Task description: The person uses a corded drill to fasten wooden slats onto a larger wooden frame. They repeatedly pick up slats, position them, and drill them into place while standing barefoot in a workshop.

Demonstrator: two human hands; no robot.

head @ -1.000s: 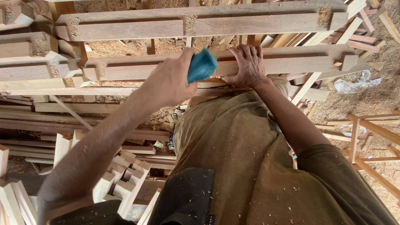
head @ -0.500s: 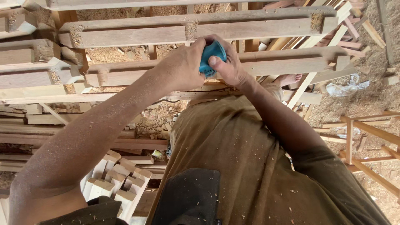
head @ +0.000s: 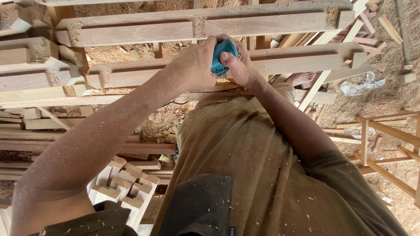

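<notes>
My dusty left hand (head: 192, 65) and right hand (head: 238, 65) both clasp the blue sander (head: 221, 54), pressed onto the wooden rail (head: 297, 61). I judge I'm mid-sanding; next calls for steady pressure along the grain.

The small moulded plastic tool (head: 221, 59) between the hands is bright teal-blue. The long notched wooden rail (head: 284, 61) beneath it is pale tan with reddish-brown streaks, and its cut notches show a rougher, sandy beige. The loose cotton garment (head: 245, 166) is olive-brown, flecked with pale sawdust, and carries 1 charcoal-black patch pocket (head: 199, 205). The stacked short wooden blocks (head: 124, 188) are creamy white on their ends.
</notes>
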